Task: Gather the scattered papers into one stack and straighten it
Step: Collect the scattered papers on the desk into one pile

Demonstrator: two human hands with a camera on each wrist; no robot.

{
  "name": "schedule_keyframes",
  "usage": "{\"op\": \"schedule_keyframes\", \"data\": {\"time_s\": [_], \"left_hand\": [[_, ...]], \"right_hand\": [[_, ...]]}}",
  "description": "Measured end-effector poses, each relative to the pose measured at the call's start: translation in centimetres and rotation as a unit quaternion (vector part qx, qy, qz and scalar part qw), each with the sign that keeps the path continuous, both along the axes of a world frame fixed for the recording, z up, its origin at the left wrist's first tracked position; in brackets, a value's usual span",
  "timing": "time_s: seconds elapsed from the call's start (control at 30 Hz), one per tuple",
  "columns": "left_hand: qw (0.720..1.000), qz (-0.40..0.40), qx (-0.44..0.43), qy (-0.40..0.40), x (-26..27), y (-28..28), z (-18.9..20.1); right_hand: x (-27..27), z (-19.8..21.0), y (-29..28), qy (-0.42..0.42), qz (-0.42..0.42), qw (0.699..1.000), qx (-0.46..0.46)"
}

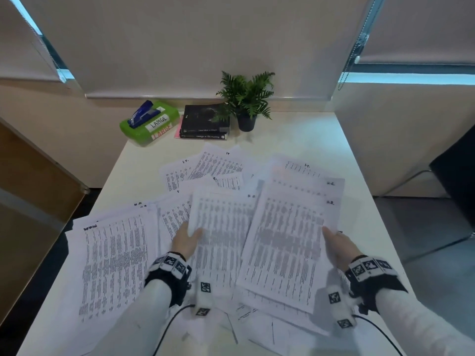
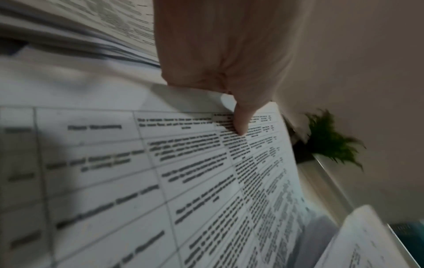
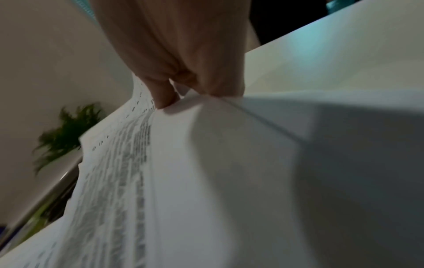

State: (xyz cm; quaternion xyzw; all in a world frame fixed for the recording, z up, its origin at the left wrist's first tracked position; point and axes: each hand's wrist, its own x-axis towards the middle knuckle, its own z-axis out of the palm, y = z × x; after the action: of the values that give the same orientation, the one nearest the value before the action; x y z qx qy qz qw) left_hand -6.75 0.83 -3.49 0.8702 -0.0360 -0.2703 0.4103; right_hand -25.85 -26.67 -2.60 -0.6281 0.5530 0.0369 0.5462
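The scattered papers point(image 1: 226, 227) cover most of the lower and middle part of the head view. They are printed sheets with tables of text, overlapping at many angles on the white table point(image 1: 321, 134).

In the lower middle of the frame the left hand point(image 1: 186, 241) holds one sheet point(image 1: 221, 227) by its left edge. In the left wrist view the thumb point(image 2: 241, 119) lies on the printed side and the other fingers are under the paper, so the sheet is pinched between them and its edge bends upward.

In the lower right of the frame the right hand point(image 1: 339, 246) holds another sheet point(image 1: 285, 250) by its right edge. This sheet lies tilted, and its left side overlaps the sheet in the left hand. In the right wrist view the fingers point(image 3: 165, 94) are closed on the edge of the paper point(image 3: 206, 172), which curves down from the hand. How many sheets each hand holds, I cannot tell.

At the upper middle of the head view, at the far edge of the table, stands a small potted plant point(image 1: 245, 98). Left of it lie dark books point(image 1: 204, 122) in a small pile. Further left is a green box point(image 1: 150, 123) with the label "LARGE", and a blue stapler point(image 1: 142, 113) rests on top of it.
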Motion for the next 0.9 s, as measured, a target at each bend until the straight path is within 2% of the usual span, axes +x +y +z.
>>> {"op": "schedule_keyframes", "data": {"time_s": [0.13, 0.27, 0.33, 0.53, 0.57, 0.67, 0.77, 0.9], "left_hand": [[1.0, 0.002, -0.002, -0.005, 1.2, -0.4, -0.8], [0.993, -0.002, -0.063, 0.105, 0.6, -1.3, -2.0], [0.986, 0.007, -0.093, 0.137, 0.3, -1.2, -2.9], [0.992, 0.006, -0.057, 0.114, 0.4, 0.6, -4.8], [0.994, 0.007, -0.041, 0.102, 0.3, 0.7, -4.6], [0.997, 0.032, -0.029, 0.068, 0.7, 1.2, -4.5], [0.997, 0.053, -0.029, 0.057, 1.0, 1.6, -4.3], [0.996, 0.049, -0.033, 0.071, 1.2, 2.2, -5.3]], "right_hand": [[2.9, 0.2, 2.6, 0.019, 0.083, 0.995, 0.054], [6.2, -0.4, 6.2, 0.012, 0.189, 0.981, 0.048], [7.7, -0.1, 7.8, -0.009, 0.205, 0.978, 0.048], [8.2, -1.0, 8.7, -0.024, 0.19, 0.981, -0.006], [7.9, -1.3, 7.6, -0.004, 0.17, 0.984, -0.044], [6.4, -1.2, 3.1, 0.117, 0.032, 0.983, -0.139], [5.5, -1.3, 0.0, 0.181, 0.005, 0.98, -0.084], [6.5, -2.0, -0.6, 0.11, 0.012, 0.992, -0.057]]}}
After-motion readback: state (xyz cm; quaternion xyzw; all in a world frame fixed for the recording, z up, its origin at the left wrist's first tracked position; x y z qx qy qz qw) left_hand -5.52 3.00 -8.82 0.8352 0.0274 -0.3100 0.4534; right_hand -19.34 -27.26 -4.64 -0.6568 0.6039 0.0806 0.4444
